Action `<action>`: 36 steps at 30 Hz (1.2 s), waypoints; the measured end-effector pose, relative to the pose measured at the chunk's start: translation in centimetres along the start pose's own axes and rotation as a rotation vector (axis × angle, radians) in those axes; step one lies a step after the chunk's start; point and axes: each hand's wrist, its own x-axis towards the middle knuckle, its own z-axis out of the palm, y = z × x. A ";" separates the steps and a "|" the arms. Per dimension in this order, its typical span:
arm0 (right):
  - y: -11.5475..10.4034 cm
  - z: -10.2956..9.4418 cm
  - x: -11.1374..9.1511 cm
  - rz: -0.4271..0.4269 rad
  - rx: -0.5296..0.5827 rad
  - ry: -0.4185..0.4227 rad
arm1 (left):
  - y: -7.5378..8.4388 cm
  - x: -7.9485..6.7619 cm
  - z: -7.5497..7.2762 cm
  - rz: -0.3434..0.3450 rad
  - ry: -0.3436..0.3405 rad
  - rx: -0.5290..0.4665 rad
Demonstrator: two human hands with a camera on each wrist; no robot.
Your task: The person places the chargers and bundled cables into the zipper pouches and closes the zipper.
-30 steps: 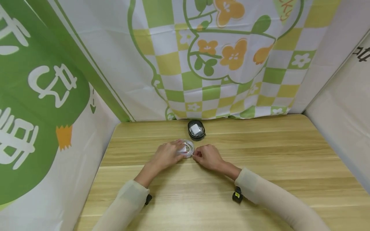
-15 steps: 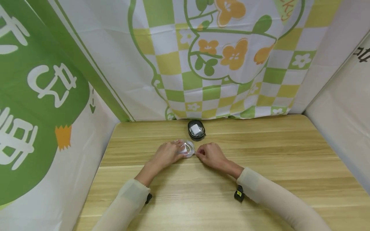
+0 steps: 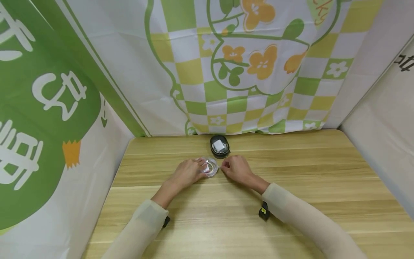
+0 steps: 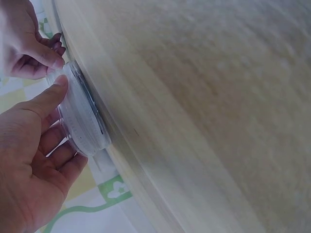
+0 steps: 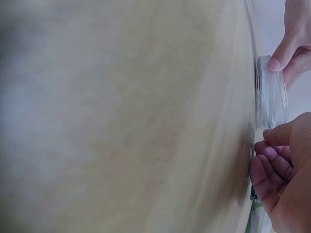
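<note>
A clear, rounded zip pouch (image 3: pixel 214 168) lies on the wooden table (image 3: pixel 207 216), with a white cable and a white block showing through its top. My left hand (image 3: pixel 185 173) grips its left side, thumb against the zipped side wall and fingers round the opposite side, as the left wrist view shows. At the pouch's right end, my right hand (image 3: pixel 237 169) pinches the small zipper pull (image 5: pixel 270 125) between thumb and forefinger. The other right fingers are curled, and the pull is partly hidden by the fingertips.
Just behind the pouch stands a black-edged rounded case (image 3: pixel 222 155) with a clear top and a white block (image 3: pixel 218 145) inside. A patterned cloth (image 3: pixel 258 108) hangs along the table's back edge. Fabric walls stand at both sides.
My right hand has shifted slightly right and toward the back of the table, round the pouch's right end. The left hand and the pouch stay almost in place.
</note>
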 end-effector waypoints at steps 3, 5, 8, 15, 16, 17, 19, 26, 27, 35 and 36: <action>0.1 0.3 0.4 0.021 -0.016 0.001 | -0.1 -0.1 0.1 0.009 0.006 0.003; 0.1 0.3 0.5 0.030 -0.018 0.001 | -0.1 -0.1 0.2 0.018 0.016 0.004; 0.0 0.4 0.5 0.034 -0.016 0.000 | -0.1 -0.2 0.2 0.028 0.020 0.003; -0.3 0.5 0.2 0.028 -0.005 -0.006 | 0.0 -0.2 -0.1 0.001 -0.007 -0.016; -0.4 0.5 0.2 0.022 -0.008 -0.004 | 0.0 -0.2 -0.2 -0.001 -0.009 -0.019; -0.5 0.4 0.1 0.020 -0.004 -0.007 | 0.1 -0.3 -0.3 -0.004 -0.012 -0.026; -0.7 0.3 0.0 0.013 -0.001 -0.016 | 0.1 -0.4 -0.5 -0.012 -0.013 -0.045; -1.1 -0.1 -0.6 0.016 0.025 -0.050 | 0.4 -0.7 -0.7 -0.027 -0.011 -0.033; -1.1 -0.2 -0.7 0.014 0.029 -0.051 | 0.5 -0.7 -0.7 -0.025 -0.011 -0.016; -2.0 0.0 -1.5 -0.020 0.058 -0.070 | 0.9 -0.5 0.0 -0.036 0.020 0.056; -2.1 0.1 -1.6 -0.028 0.057 -0.071 | 1.0 -0.4 0.1 -0.037 0.021 0.055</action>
